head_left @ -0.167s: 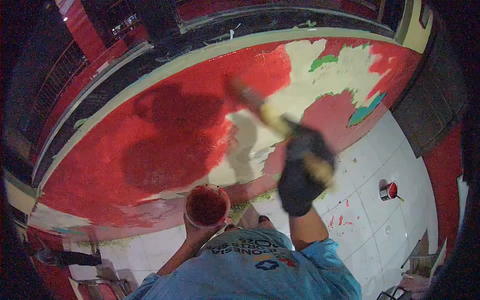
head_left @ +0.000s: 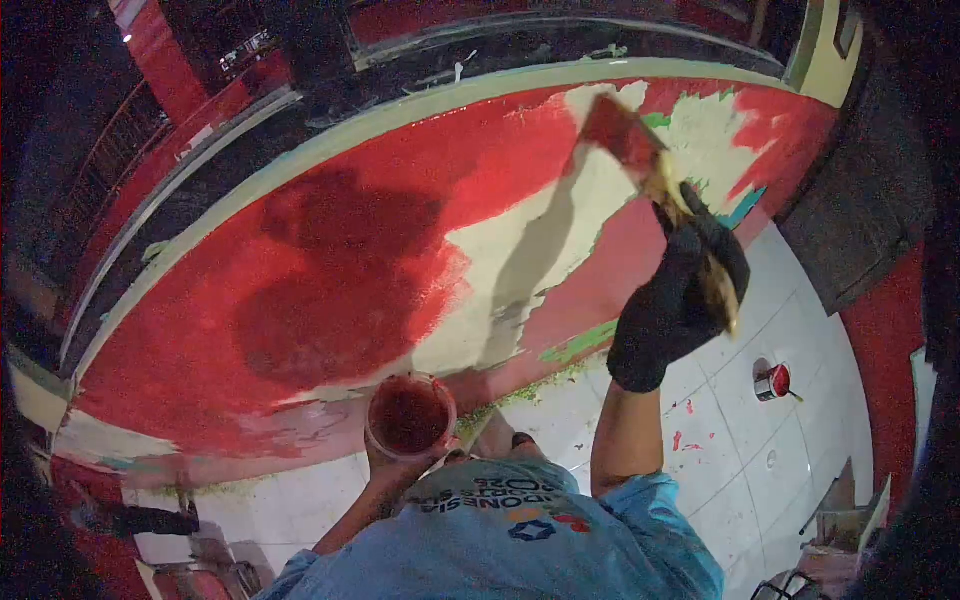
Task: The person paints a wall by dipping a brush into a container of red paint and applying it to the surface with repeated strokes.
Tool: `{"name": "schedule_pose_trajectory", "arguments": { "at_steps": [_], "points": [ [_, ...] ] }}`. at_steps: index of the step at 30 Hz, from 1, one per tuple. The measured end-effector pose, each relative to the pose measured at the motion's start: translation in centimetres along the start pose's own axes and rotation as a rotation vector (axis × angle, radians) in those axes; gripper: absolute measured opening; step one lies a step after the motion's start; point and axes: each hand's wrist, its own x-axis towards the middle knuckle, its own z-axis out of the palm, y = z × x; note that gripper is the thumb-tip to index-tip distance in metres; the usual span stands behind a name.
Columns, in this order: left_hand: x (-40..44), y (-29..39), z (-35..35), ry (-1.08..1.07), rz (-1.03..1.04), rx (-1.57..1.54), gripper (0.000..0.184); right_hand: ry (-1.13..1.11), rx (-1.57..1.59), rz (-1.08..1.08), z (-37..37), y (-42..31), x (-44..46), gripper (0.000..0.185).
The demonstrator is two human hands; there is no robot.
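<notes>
My right hand (head_left: 680,290), in a black glove, is closed around the handle of a wide paintbrush (head_left: 662,178). The red-coated brush head points up and left, over a cream patch at the upper part of the curved wall (head_left: 540,235); whether the bristles touch it I cannot tell. My bare left hand (head_left: 392,465) grips a clear plastic cup (head_left: 410,415) of dark red paint, low in front of my body. Fresh red paint covers the wall's left and upper middle, while cream, dull pink and green patches show on the right.
On the white tiled floor (head_left: 740,430) at right stands a small paint can (head_left: 772,381) with red paint and a stick in it. Red drips mark the tiles nearby. A dark ledge (head_left: 420,95) runs above the wall. Chair-like items (head_left: 200,575) lie at lower left.
My right hand and the brush have swung up and to the right, from the red area to the cream patch. The cup in my left hand has stayed nearly still.
</notes>
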Motion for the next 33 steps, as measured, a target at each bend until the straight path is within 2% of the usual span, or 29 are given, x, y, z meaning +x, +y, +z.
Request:
{"name": "schedule_pose_trajectory", "arguments": {
  "at_steps": [1, 3, 5, 6, 8, 10, 11, 12, 13, 14, 17, 19, 21, 22, 23, 24, 26, 27, 28, 29, 30, 32, 33],
  "points": [
    [0.0, -0.2, -0.1, -0.002, -0.002, 0.003, 0.089, 0.048, -0.088, -0.058, 0.0, -0.1, 0.0, 0.024],
    [-0.1, -1.6, -0.2, 0.011, -0.014, -0.074, 0.090, -0.053, -0.165, 0.041, -0.8, 5.8, -3.8, 0.026],
    [0.0, -3.0, -0.5, -0.021, 0.019, -0.024, 0.092, -0.416, 0.259, 0.244, 1.1, -1.7, -4.1, 0.023],
    [0.2, -3.3, -0.6, -0.050, 0.054, 0.024, 0.093, -0.533, 0.319, 0.198, 0.7, -1.7, -5.4, 0.025],
    [0.1, -2.0, -0.2, -0.034, 0.016, -0.043, 0.094, -0.557, 0.547, 0.410, 0.1, -4.1, -4.8, 0.022],
    [0.0, -1.2, -0.1, -0.014, -0.026, -0.110, 0.096, -0.601, -0.098, 0.019, -1.0, -3.1, -2.3, 0.024],
    [-0.1, -1.1, -0.1, 0.004, -0.029, -0.095, 0.095, -0.322, -0.195, -0.141, -0.3, -1.8, -2.0, 0.019],
    [-0.2, -1.1, -0.2, 0.023, -0.031, -0.082, 0.094, -0.101, -0.009, 0.224, 0.1, -1.6, -1.3, 0.014],
    [-0.3, -1.3, -0.3, 0.026, -0.032, -0.086, 0.094, 0.091, 0.133, 0.119, 0.7, 0.5, -0.2, 0.011],
    [-0.4, -1.6, -0.4, 0.024, -0.028, -0.078, 0.093, 0.120, 0.169, 0.001, 0.5, 1.2, 0.8, 0.013],
    [0.1, -3.4, -1.0, -0.013, 0.000, -0.066, 0.092, 0.213, 0.136, -0.039, 1.0, 0.3, 0.6, 0.012],
    [-0.1, -3.9, -1.2, -0.057, 0.022, -0.056, 0.092, -0.184, -0.362, -0.237, 1.0, -0.8, -1.7, 0.021],
    [-0.4, -3.8, -1.0, -0.025, -0.136, -0.177, 0.090, -0.537, 0.380, 0.657, 1.3, -4.0, -4.8, 0.031],
    [-0.3, -3.6, -0.9, -0.029, -0.132, -0.178, 0.090, -0.639, 0.889, 0.717, 0.7, -4.9, -5.9, 0.036],
    [-0.4, -3.3, -0.9, -0.029, -0.132, -0.205, 0.089, -0.711, 0.655, 0.705, 1.3, -4.4, -7.4, 0.041],
    [-0.4, -3.1, -0.9, -0.029, -0.132, -0.232, 0.089, -0.708, 0.652, 0.699, 0.8, -4.1, -7.2, 0.041],
    [-0.2, -5.1, -1.1, -0.053, -0.101, -0.210, 0.088, -0.814, 0.449, 0.126, 0.0, -4.3, -5.2, 0.028],
    [-0.1, -6.0, -1.4, -0.072, -0.074, -0.184, 0.088, -0.671, 0.547, 0.276, 0.4, -3.0, -5.2, 0.019],
    [-0.2, -6.4, -1.7, -0.077, -0.072, -0.190, 0.088, -0.448, 0.084, 0.102, 0.2, -1.6, -4.6, 0.014],
    [-0.4, -6.7, -1.9, -0.087, 0.008, -0.045, 0.082, -0.211, -0.370, -0.073, -0.2, 0.0, -3.6, 0.010],
    [-0.5, -6.9, -2.0, -0.094, 0.089, 0.098, 0.075, 0.010, 0.012, 0.014, 0.1, 2.6, -1.8, 0.008],
    [-0.6, -5.6, -1.8, -0.038, 0.108, 0.108, 0.074, 0.016, 0.072, 0.002, -0.7, 2.4, -0.6, 0.009],
    [-0.7, -4.8, -1.7, 0.017, 0.124, 0.128, 0.074, 0.123, 0.132, 0.006, -0.9, 3.1, -0.7, 0.010]
  ]
}}
